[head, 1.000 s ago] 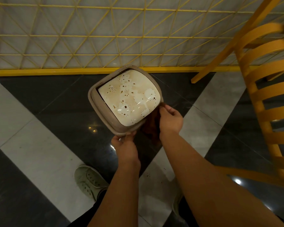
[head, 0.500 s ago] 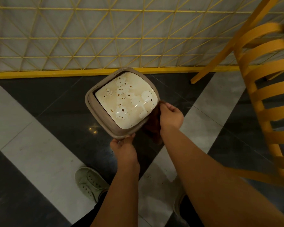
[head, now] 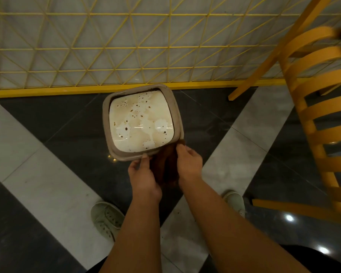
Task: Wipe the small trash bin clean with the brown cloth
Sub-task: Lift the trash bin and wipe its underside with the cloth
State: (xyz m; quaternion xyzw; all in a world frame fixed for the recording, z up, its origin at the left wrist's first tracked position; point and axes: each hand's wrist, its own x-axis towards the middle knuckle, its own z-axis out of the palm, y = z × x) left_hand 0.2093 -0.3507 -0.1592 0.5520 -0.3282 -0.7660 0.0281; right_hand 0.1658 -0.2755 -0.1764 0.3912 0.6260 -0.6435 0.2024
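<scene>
Above the dark and pale tiled floor [head: 47, 190], near the yellow mesh fence [head: 87, 46], the bin [head: 114, 146] is held up with its top facing the camera, so its body and base are hidden; only the taupe rim and the cream, brown-spotted lid [head: 141, 121] show. The cloth [head: 165, 168] hangs between the two hands, mostly in shadow, its lower end lost behind the wrists. The left hand [head: 143, 174] pinches the bin's near rim, thumb on top, fingers hidden beneath. The right hand [head: 189, 160] has its fingers curled on the cloth, pressing it to the bin's near right corner. A yellow slatted chair [head: 313, 115] is cut off at the right edge, and two pale shoes [head: 104, 219] show partly behind the forearms.
</scene>
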